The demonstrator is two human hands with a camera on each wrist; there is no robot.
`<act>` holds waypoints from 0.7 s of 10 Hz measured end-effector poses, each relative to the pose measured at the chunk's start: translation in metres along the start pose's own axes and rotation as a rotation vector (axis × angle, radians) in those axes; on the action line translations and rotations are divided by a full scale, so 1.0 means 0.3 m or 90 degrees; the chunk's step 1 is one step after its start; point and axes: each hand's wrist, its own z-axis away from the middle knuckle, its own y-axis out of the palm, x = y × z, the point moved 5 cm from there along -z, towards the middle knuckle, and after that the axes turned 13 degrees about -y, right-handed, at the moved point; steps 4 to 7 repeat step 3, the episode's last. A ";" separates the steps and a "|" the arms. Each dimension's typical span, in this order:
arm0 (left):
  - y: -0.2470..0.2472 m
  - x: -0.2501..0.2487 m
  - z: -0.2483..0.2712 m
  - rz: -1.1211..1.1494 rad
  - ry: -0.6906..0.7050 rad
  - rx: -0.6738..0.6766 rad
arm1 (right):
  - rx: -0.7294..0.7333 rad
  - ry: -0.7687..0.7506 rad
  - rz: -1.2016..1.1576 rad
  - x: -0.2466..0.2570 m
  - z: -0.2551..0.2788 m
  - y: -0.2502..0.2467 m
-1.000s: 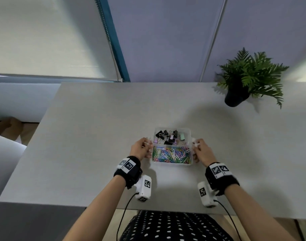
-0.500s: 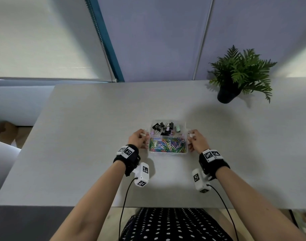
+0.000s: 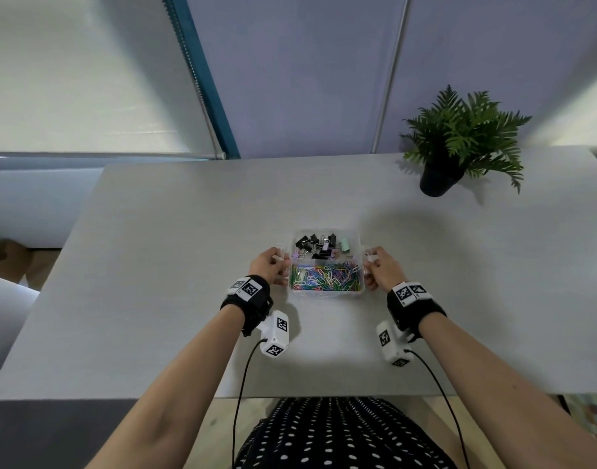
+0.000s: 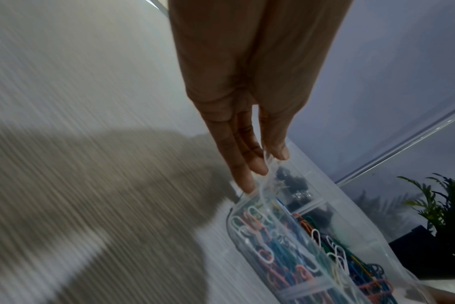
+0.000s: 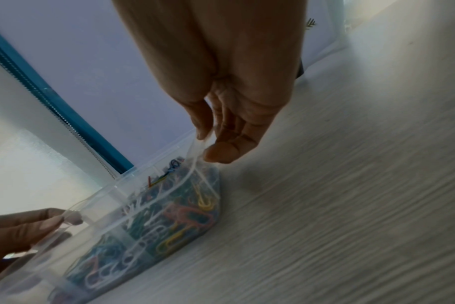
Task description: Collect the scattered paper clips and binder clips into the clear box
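The clear box (image 3: pixel 327 294) stands on the grey table (image 3: pixel 155 265) in front of me. Its far compartment holds binder clips (image 3: pixel 319 247), black, pink and green; the near one holds coloured paper clips (image 3: pixel 326 277). My left hand (image 3: pixel 279 263) pinches the clear flap on the box's left side, seen close in the left wrist view, where my left hand (image 4: pixel 262 164) meets the box (image 4: pixel 273 236). My right hand (image 3: pixel 370 263) pinches the matching flap on the right side, and in the right wrist view my right hand (image 5: pixel 208 148) holds the box (image 5: pixel 143 205).
A potted fern (image 3: pixel 459 147) stands at the back right of the table. The table's near edge (image 3: pixel 290 397) runs just in front of my body. A window blind and a blue post rise behind the table.
Both hands keep their hold on the box's sides. The box and hands have slid a little away from the table's near edge, and the head view has shifted.
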 end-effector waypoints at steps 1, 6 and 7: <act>0.000 -0.003 0.012 0.005 -0.004 0.010 | 0.021 -0.004 -0.010 0.007 0.021 -0.003; -0.039 0.057 0.034 0.027 0.022 -0.008 | -0.012 -0.083 0.010 -0.025 0.115 -0.065; -0.039 0.057 0.034 0.027 0.022 -0.008 | -0.012 -0.083 0.010 -0.025 0.115 -0.065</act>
